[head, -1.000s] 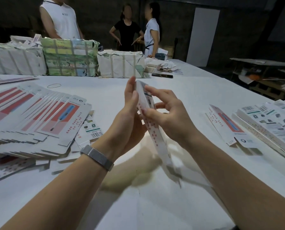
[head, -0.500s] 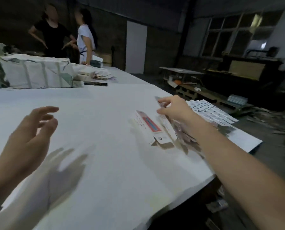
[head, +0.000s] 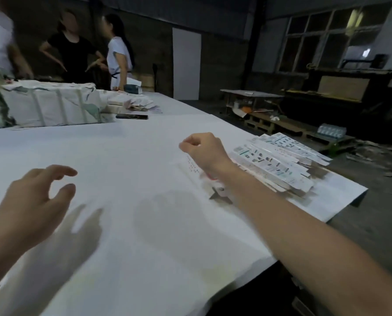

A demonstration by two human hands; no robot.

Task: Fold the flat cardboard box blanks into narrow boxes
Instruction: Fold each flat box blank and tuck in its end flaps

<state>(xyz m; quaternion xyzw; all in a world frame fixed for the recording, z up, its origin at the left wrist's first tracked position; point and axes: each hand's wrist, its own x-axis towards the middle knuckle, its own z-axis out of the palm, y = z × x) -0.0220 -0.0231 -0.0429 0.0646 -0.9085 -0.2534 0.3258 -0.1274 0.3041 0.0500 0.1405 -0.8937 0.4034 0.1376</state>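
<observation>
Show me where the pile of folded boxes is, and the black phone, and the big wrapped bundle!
pile of folded boxes (head: 279,160): head view, on a printed top box.
black phone (head: 132,116): head view, middle of its dark face.
wrapped bundle (head: 51,106): head view, on its front side.

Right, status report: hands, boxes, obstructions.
Left hand open, empty, above the white table. Right hand curled over the narrow white folded box, grip unclear. Nothing blocking.

Right hand (head: 205,151), seemingly pinched, over folded box (head: 191,171); left hand (head: 34,201) empty.
</observation>
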